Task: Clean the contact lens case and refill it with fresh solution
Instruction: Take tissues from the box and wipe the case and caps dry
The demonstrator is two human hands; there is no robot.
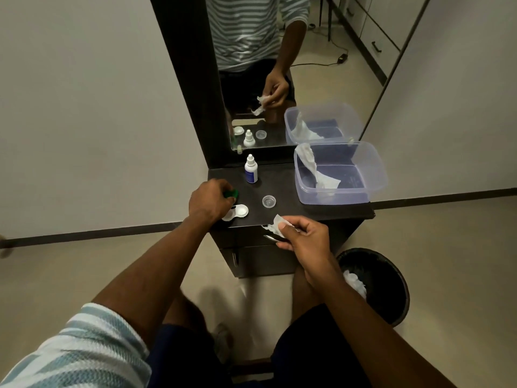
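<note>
A white contact lens case (237, 212) lies open on the dark shelf (293, 191), near its front left corner. My left hand (209, 201) sits just above the case, its fingers closed on a green cap (231, 194). In front of the shelf edge, my right hand (303, 233) pinches a crumpled white tissue (275, 224). A small white solution bottle (251, 169) with a blue label stands upright at the back. A clear round cap (269, 201) lies in the middle of the shelf.
A clear plastic tub (372, 175) with a white tissue (316, 170) draped inside sits on the shelf's right end. A mirror (279, 65) rises behind. A black waste bin (391, 275) with used tissues stands on the floor at right. Drawers are below the shelf.
</note>
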